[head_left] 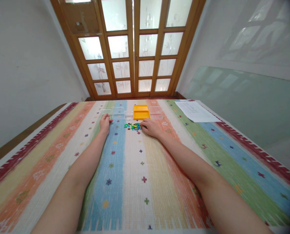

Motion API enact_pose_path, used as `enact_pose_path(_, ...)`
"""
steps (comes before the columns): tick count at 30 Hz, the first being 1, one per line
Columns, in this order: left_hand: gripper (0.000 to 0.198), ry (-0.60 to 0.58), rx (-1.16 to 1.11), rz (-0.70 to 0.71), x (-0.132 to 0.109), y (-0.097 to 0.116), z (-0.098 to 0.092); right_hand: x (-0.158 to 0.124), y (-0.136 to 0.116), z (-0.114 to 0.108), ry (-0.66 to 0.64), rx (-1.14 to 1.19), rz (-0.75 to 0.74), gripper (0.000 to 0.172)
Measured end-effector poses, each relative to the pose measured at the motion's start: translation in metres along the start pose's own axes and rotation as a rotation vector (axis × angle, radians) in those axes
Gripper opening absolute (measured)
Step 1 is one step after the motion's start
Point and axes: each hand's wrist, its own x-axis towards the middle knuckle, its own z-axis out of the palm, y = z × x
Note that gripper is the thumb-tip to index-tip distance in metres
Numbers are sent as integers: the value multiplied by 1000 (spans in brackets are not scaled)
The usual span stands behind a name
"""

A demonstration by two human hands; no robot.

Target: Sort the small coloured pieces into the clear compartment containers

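Note:
A small heap of tiny coloured pieces (133, 126), mostly green, blue and yellow, lies on the striped tablecloth. At its right edge my right hand (150, 127) reaches in with bent fingers touching the pieces; its fingertips are too small to show whether one is held. My left hand (106, 123) rests left of the heap, fingers curled at the near edge of a clear plastic tray (118, 112). What those fingers hold, if anything, I cannot make out. Behind the heap sits an orange two-part tray (141, 112), with another clear tray (157, 112) at its right.
A printed white sheet (195, 111) lies at the far right of the table. The striped tablecloth (132, 182) covers the tabletop. Beyond the table stand wooden doors with glass panes (135, 48), and a glass board (244, 100) leans against the right wall.

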Motion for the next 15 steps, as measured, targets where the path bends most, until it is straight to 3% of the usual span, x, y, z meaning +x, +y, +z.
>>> enact_pose_path(15,48,-49,90,70,-8,3,2,-1,7,-2,-38,-7,48,20)
